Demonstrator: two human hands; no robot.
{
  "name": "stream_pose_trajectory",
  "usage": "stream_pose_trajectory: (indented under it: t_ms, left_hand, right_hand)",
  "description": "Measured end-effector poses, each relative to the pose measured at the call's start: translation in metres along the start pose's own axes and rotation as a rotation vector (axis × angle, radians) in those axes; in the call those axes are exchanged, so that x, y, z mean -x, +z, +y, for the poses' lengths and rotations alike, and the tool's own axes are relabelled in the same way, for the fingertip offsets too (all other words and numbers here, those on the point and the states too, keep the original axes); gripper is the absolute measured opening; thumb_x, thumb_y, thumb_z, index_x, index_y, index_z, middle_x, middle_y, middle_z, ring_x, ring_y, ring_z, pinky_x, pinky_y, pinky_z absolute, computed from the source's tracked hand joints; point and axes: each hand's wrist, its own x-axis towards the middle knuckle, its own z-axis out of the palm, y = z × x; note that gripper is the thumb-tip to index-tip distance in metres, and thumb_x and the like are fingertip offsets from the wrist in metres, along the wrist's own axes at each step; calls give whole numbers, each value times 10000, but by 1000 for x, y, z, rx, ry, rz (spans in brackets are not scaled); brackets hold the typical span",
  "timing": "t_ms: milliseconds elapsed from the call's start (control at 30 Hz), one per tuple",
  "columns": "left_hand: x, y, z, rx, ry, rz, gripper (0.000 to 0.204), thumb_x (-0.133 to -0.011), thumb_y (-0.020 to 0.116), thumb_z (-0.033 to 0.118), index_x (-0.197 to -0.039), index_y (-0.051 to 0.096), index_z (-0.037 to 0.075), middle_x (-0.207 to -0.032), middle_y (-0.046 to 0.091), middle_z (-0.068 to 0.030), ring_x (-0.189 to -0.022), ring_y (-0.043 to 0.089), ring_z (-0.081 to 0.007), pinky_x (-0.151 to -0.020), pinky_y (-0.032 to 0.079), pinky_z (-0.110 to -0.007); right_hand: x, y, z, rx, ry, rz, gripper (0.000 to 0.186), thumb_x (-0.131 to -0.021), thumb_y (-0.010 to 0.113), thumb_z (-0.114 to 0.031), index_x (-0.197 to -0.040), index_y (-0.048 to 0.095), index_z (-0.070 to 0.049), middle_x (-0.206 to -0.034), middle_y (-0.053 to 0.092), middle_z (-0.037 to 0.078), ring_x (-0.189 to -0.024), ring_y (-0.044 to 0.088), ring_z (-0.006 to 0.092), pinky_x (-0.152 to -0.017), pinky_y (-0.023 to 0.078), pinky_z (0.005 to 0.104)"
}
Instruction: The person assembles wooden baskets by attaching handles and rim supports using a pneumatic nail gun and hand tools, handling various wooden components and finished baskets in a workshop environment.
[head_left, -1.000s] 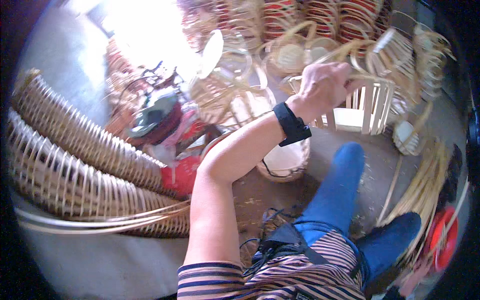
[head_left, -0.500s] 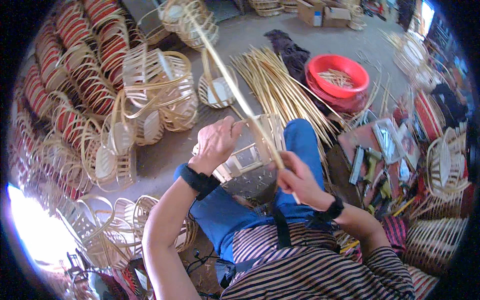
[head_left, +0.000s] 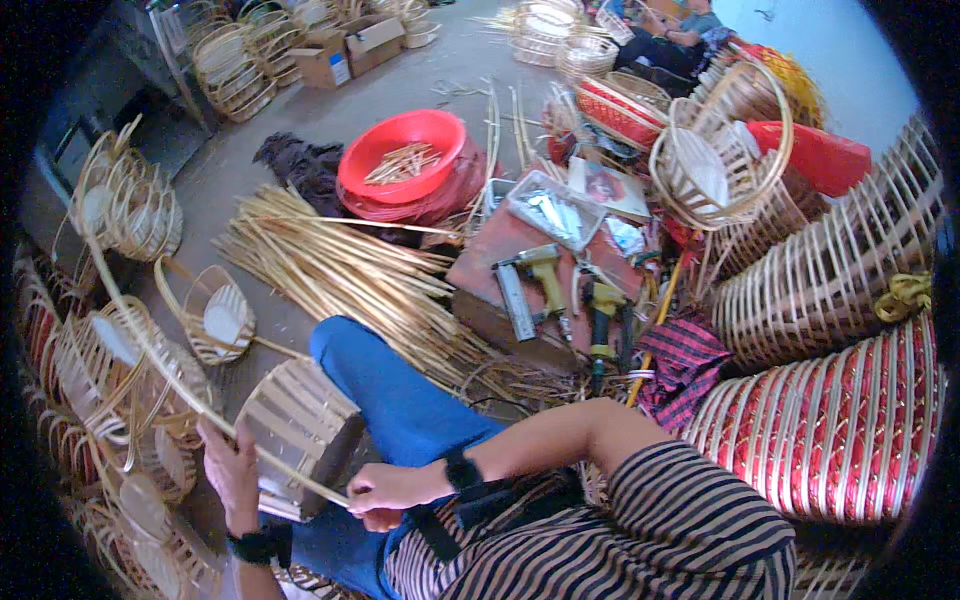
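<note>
A long pale cane strip (head_left: 150,345) runs in a bent line from the upper left down across my lap. My right hand (head_left: 395,492) is closed round its near end. Farther along the strip is my left hand (head_left: 232,470), fingers closed on it beside the basket; some of them are hidden. Between my legs a small slatted wooden basket (head_left: 300,410) rests tilted, the strip passing along its lower left side. Its underside contact with my legs cannot be made out.
A bundle of cane sticks (head_left: 330,270) lies ahead, near a red basin (head_left: 400,150) holding short sticks. On a low bench sit a nail gun (head_left: 540,285), another power tool (head_left: 605,320) and a clear tray (head_left: 555,208). Large baskets (head_left: 830,410) crowd the right; finished ones (head_left: 205,315) stand left.
The view has swung right, so hands and basket appear farther left and lower. The strip, nearly straight before, now curves. The basket has turned, showing more of its slatted side.
</note>
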Motion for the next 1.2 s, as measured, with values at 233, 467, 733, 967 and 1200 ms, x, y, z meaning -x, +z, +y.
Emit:
stream_pose_trajectory:
  t_ms: [233,467,733,967,1200]
  left_hand:
    - [-3,-47,34,476,138,-137,893,-533,682,293,-1257,209,67,-1069,424,-146,-889,453,-303,-676,395,-326]
    - [-5,-50,47,539,47,-295,741,-504,668,108,-1177,358,80,-1021,435,-128,-910,445,-275,-731,379,-325]
    - [2,-54,42,479,30,-299,709,-544,655,98,-1186,354,97,-1020,426,-130,-915,436,-273,-742,380,-326]
    - [12,-50,40,362,108,-208,712,-544,632,145,-1193,342,97,-1048,432,-127,-875,429,-287,-748,372,-350]
    - [15,-48,62,435,26,-263,732,-536,645,142,-1197,335,89,-1077,442,-121,-935,427,-297,-759,373,-335]
  right_hand:
    - [-37,14,-17,-290,-181,192,181,-788,497,-183,-788,493,-3,-550,517,60,-413,491,111,-370,402,215]
    - [-30,9,-12,-278,-155,211,183,-775,516,-183,-754,512,-1,-549,506,32,-430,491,88,-376,403,198]
    - [99,-89,-46,670,-135,771,317,-678,555,-266,-839,545,6,-682,565,120,-550,569,202,-507,452,311]
    - [245,-214,47,989,449,1738,619,-623,644,-273,-1033,319,58,-923,462,265,-852,480,373,-720,407,393]
    - [234,-234,57,581,556,1942,877,-608,675,-250,-1206,102,40,-1007,461,262,-886,494,367,-725,427,391]
